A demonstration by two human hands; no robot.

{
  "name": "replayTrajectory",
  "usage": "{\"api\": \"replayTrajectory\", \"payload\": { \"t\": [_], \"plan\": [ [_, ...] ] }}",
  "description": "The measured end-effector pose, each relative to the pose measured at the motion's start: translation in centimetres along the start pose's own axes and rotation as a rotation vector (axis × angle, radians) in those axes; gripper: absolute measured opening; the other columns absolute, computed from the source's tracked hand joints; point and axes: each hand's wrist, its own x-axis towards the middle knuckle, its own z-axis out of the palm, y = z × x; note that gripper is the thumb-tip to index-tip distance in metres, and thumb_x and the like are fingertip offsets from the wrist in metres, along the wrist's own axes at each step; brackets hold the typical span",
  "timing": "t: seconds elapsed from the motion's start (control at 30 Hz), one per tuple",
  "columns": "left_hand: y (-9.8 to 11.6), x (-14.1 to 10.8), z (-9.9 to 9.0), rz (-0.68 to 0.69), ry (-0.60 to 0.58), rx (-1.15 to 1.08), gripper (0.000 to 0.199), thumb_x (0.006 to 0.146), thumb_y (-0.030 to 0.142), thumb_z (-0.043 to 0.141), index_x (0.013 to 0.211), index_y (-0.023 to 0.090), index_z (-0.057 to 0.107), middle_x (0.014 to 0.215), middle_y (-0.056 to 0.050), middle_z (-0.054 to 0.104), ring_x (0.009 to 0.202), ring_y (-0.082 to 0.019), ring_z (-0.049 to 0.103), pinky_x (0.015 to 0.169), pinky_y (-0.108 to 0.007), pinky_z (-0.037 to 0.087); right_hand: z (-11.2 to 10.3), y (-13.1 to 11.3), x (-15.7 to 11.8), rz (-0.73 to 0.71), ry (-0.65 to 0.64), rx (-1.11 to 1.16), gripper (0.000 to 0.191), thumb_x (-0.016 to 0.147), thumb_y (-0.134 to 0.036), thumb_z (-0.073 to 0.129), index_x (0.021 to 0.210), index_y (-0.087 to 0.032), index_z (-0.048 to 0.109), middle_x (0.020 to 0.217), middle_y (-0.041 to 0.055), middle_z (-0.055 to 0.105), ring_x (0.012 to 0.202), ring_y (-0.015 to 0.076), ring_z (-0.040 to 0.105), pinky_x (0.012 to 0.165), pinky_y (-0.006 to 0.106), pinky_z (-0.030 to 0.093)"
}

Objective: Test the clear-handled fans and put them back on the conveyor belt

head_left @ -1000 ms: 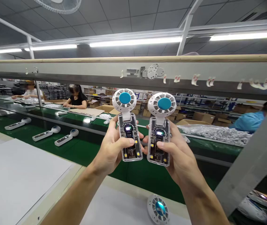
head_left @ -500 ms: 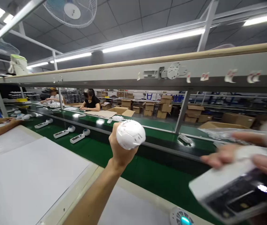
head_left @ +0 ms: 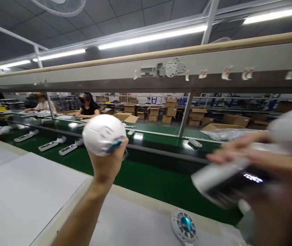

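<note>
We slant our left forearm [head_left: 84, 212] up and forward, the left hand [head_left: 108, 162] curled in a closed grip. Our right hand [head_left: 271, 160], blurred, grips farther right, its fingers [head_left: 229, 154] pointing left.

The long grey shelf [head_left: 97, 73] has a wooden edge [head_left: 146, 55] along its top, with white round discs [head_left: 171, 70] and small red-marked strips [head_left: 227, 72] on its front. Above the shelf are lit tube lights [head_left: 153, 37] and a caged fan [head_left: 64, 9], partly cut off. Beneath the shelf, farther back, show a person in a black top [head_left: 91, 109], another in white [head_left: 40, 107], dark stacks [head_left: 70, 102] near them, and cardboard boxes [head_left: 171, 111].
</note>
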Motion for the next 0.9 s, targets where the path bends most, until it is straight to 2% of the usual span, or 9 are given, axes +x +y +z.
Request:
{"api": "replayTrajectory", "payload": {
  "t": [0.07, 0.13, 0.2, 0.3, 0.4, 0.57, 0.73, 0.83, 0.9],
  "plan": [
    [-1.7, 0.2, 0.4, 0.058, -0.019, 0.186, 0.021, 0.063, 0.028, 0.079, 0.076, 0.017, 0.068, 0.081, -0.004, 0.072, 0.081, -0.021, 0.070, 0.082, -0.033, 0.058, 0.8, 0.5, 0.0, 0.162, 0.000, 0.037, 0.039, 0.072, -0.052, 0.081, 0.085, -0.017, 0.072, 0.082, 0.0035, 0.073, 0.073, 0.0198, 0.069, 0.069, 0.031, 0.060],
    [-3.8, 0.4, 1.2, -0.071, -0.188, 0.269, 0.028, 0.066, 0.031, 0.078, 0.088, 0.016, 0.071, 0.092, -0.006, 0.074, 0.092, -0.024, 0.069, 0.085, -0.033, 0.055, 2.6, 1.6, -0.2, 0.465, -0.160, 0.118, 0.041, 0.063, -0.046, 0.087, 0.088, -0.017, 0.074, 0.087, 0.0064, 0.076, 0.083, 0.0245, 0.071, 0.074, 0.033, 0.059],
    [-6.3, 0.5, 2.1, -0.253, -0.371, 0.296, 0.029, 0.067, 0.030, 0.076, 0.092, 0.015, 0.072, 0.092, -0.006, 0.074, 0.093, -0.025, 0.069, 0.081, -0.032, 0.054, 4.9, 3.4, -0.9, 0.733, -0.385, 0.152, 0.038, 0.067, -0.044, 0.084, 0.089, -0.014, 0.075, 0.091, 0.0082, 0.077, 0.091, 0.0274, 0.071, 0.077, 0.033, 0.057],
    [-10.6, 0.0, 3.3, -0.390, -0.520, 0.338, 0.022, 0.063, 0.023, 0.077, 0.081, 0.014, 0.069, 0.077, -0.004, 0.071, 0.080, -0.023, 0.067, 0.069, -0.030, 0.052, 7.8, 6.4, -3.0, 0.870, -0.554, 0.099, 0.027, 0.069, -0.033, 0.085, 0.084, -0.012, 0.076, 0.086, 0.0073, 0.077, 0.090, 0.0261, 0.071, 0.076, 0.031, 0.055],
    [-14.6, -1.3, 3.9, -0.486, -0.591, 0.408, 0.029, 0.062, 0.015, 0.079, 0.089, 0.013, 0.068, 0.081, -0.002, 0.070, 0.075, -0.019, 0.066, 0.065, -0.028, 0.052, 9.4, 9.0, -5.6, 0.974, -0.721, 0.022, 0.024, 0.081, -0.030, 0.080, 0.095, -0.012, 0.073, 0.091, 0.0049, 0.075, 0.086, 0.0187, 0.071, 0.076, 0.029, 0.057],
    [-19.1, -4.0, 3.4, -0.525, -0.671, 0.609, 0.026, 0.089, 0.032, 0.068, 0.108, 0.014, 0.064, 0.101, -0.006, 0.068, 0.088, -0.018, 0.065, 0.080, -0.036, 0.055, 9.9, 11.7, -8.3, 1.058, -0.934, -0.313, 0.029, 0.096, -0.040, 0.065, 0.108, -0.013, 0.067, 0.107, 0.0073, 0.069, 0.093, 0.0195, 0.068, 0.082, 0.039, 0.058],
    [-20.3, -5.2, 1.8, -0.439, -0.654, 0.877, 0.026, 0.088, 0.029, 0.067, 0.108, 0.013, 0.063, 0.121, -0.011, 0.060, 0.119, -0.028, 0.054, 0.103, -0.051, 0.043, 9.8, 12.1, -8.0, 0.970, -1.034, -0.493, 0.026, 0.094, -0.034, 0.068, 0.111, -0.014, 0.066, 0.116, 0.0083, 0.067, 0.105, 0.0226, 0.065, 0.092, 0.044, 0.055],
    [-18.7, -4.6, 1.6, -0.336, -0.640, 0.926, 0.031, 0.089, 0.020, 0.059, 0.118, 0.008, 0.060, 0.133, -0.021, 0.052, 0.133, -0.037, 0.041, 0.108, -0.058, 0.032, 9.5, 11.1, -6.8, 0.920, -1.040, -0.447, 0.024, 0.094, -0.035, 0.069, 0.104, -0.014, 0.067, 0.107, 0.0067, 0.068, 0.098, 0.0206, 0.066, 0.088, 0.042, 0.055],
    [-16.5, -3.6, 2.1, -0.261, -0.666, 0.881, 0.034, 0.091, 0.020, 0.053, 0.122, 0.007, 0.058, 0.137, -0.025, 0.049, 0.134, -0.039, 0.039, 0.109, -0.056, 0.031, 9.0, 9.8, -5.6, 0.864, -0.983, -0.379, 0.021, 0.091, -0.034, 0.070, 0.097, -0.014, 0.068, 0.099, 0.0072, 0.069, 0.094, 0.0208, 0.066, 0.087, 0.040, 0.054]
  ]
}}
